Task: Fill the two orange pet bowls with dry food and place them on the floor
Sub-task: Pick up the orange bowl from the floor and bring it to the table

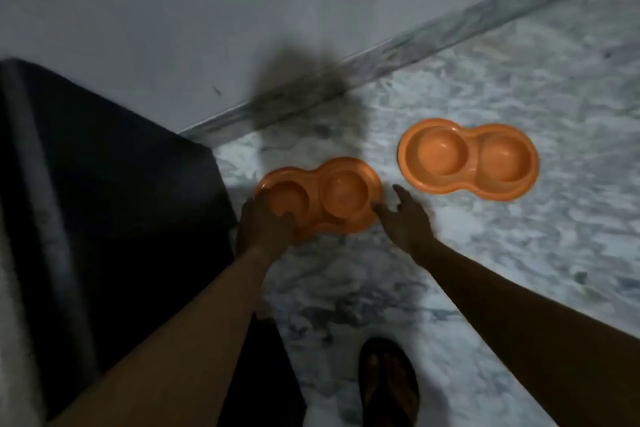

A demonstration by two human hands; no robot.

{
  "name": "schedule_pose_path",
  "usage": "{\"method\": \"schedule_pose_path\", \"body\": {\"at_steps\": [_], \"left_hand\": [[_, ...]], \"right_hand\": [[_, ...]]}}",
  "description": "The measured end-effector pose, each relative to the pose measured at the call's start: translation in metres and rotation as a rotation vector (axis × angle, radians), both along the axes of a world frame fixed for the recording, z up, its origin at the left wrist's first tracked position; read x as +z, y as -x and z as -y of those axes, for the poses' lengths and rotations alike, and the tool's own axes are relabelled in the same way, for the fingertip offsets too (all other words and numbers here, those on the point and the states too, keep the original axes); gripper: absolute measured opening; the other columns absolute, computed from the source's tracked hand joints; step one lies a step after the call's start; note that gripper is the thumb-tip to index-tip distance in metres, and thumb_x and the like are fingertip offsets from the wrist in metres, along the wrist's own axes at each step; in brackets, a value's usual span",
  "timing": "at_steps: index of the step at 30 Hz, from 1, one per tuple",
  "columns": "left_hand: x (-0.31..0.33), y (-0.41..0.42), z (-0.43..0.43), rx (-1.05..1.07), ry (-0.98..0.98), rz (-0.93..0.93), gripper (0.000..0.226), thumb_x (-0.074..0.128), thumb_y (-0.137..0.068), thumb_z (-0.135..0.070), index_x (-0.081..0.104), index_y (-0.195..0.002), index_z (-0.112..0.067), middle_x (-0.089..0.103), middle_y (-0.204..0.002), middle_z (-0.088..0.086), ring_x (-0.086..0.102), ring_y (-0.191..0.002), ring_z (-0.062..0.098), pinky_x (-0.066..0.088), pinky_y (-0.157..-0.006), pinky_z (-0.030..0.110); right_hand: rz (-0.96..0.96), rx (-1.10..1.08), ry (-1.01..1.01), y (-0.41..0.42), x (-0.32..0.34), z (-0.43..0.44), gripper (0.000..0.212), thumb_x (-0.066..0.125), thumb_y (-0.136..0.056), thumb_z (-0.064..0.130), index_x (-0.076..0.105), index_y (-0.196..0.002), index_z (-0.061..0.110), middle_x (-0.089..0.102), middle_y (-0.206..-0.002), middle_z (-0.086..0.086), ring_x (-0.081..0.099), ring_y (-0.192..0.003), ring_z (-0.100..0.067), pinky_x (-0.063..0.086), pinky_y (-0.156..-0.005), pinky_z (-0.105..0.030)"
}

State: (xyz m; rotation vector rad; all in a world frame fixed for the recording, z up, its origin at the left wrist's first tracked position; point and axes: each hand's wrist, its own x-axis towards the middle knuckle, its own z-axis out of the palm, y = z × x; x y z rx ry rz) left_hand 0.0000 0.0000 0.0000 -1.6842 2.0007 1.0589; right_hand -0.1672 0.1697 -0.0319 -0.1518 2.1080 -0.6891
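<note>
Centre frame: left hand (265, 220) grips the near orange bowl (320, 198) (empty); right hand (407, 218) open, touching its rim.

Dim light here, and the whole picture is soft with blur. Underfoot runs a marble floor (502, 253), white veined with grey, brightest on the right side. A plain pale wall (173, 10) fills the top, meeting the floor along a grey marble skirting strip (433, 35) that slants up to the right. A dark shadow (304, 80) smudges across wall, skirting and floor near the middle. On the left stands a large black block of furniture (114, 184), its corner reaching the skirting.
</note>
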Motion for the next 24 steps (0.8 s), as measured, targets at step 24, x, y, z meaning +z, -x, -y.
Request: {"method": "schedule_pose_path", "body": {"at_steps": [24], "left_hand": [[0.392, 0.074, -0.075, 0.313, 0.456, -0.388, 0.053, 0.043, -0.087, -0.023, 0.055, -0.139, -0.020, 0.051, -0.143, 0.015, 0.052, -0.121, 0.039, 0.041, -0.099, 0.043]], "right_hand": [[-0.271, -0.191, 0.217, 0.032, 0.422, -0.058, 0.062, 0.060, -0.091, 0.032, 0.048, -0.152, 0.032, 0.064, -0.093, -0.022, 0.062, -0.094, -0.037, 0.055, -0.085, -0.048]]}}
